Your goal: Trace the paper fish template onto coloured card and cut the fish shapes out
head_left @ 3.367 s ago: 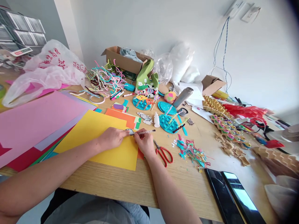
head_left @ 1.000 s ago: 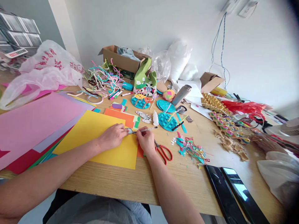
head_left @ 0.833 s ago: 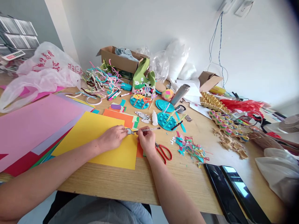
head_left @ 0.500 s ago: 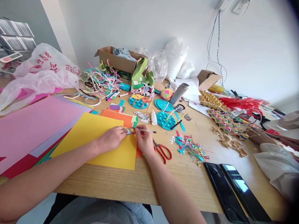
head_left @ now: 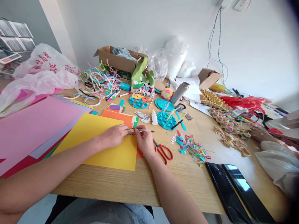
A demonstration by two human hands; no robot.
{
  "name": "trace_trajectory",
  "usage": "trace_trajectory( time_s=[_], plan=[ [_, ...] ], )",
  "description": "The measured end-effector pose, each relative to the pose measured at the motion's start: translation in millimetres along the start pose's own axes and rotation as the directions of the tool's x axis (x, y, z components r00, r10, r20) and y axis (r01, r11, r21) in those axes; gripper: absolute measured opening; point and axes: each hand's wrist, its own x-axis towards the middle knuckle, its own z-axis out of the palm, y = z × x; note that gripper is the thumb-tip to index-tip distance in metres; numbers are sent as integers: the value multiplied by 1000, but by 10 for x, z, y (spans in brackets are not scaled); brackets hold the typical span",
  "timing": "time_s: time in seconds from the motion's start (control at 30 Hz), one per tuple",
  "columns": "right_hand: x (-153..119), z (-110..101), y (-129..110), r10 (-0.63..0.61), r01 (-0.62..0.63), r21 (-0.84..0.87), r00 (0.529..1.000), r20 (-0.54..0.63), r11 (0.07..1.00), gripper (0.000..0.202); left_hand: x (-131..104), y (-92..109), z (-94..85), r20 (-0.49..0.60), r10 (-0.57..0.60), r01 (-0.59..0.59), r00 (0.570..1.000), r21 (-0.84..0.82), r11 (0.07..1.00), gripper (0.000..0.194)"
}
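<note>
Above the yellow paper sheet, my left hand pinches a small pale paper cutout, mostly covered by the fingers. A slim pen lies in the closed fingers of my right hand, its tip end pointing left toward the cutout. Whether the pen touches the cutout I cannot tell. Just right of my right wrist lie red-handled scissors. Beyond the hands are black-and-white fish cutouts, a white glue bottle and an orange paper sheet.
Blue decorated discs and a metal flask stand behind. Paper scraps and two phones lie to the right. Pink paper covers the left side, with pipe cleaners farther back. At the right edge is another person's hand.
My left hand has shifted slightly to the right, covering more of the cutout. The pen has tipped or slid very slightly left in my right hand. The view has moved a little.
</note>
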Motion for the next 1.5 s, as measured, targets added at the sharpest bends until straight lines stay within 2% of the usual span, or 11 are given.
trace_trajectory(
  time_s=[0.13,0.23,0.37,0.57,0.73,1.5],
  plan=[
    [8,8,0,21,-20,87,1000,-10,996,14,41,-6,10,38,-5,4,999,19,1000,39],
    [6,-7,-14,19,-9,138,997,-70,990,15,60,-18,15,51,-8,8,999,7,1000,39],
    [-18,-40,-21,54,-42,100,990,-127,994,12,76,-47,16,52,-5,8,999,-41,999,39],
    [-40,-35,4,14,-15,-32,999,-37,999,10,76,-90,27,22,15,-12,1000,-109,994,42],
    [-33,-15,10,2,-4,-94,1000,-27,996,12,69,-91,36,-5,11,-12,1000,-137,991,43],
    [-28,3,5,30,-32,-97,999,-15,995,15,47,-87,57,-32,22,-26,999,-129,991,38]
  ],
)
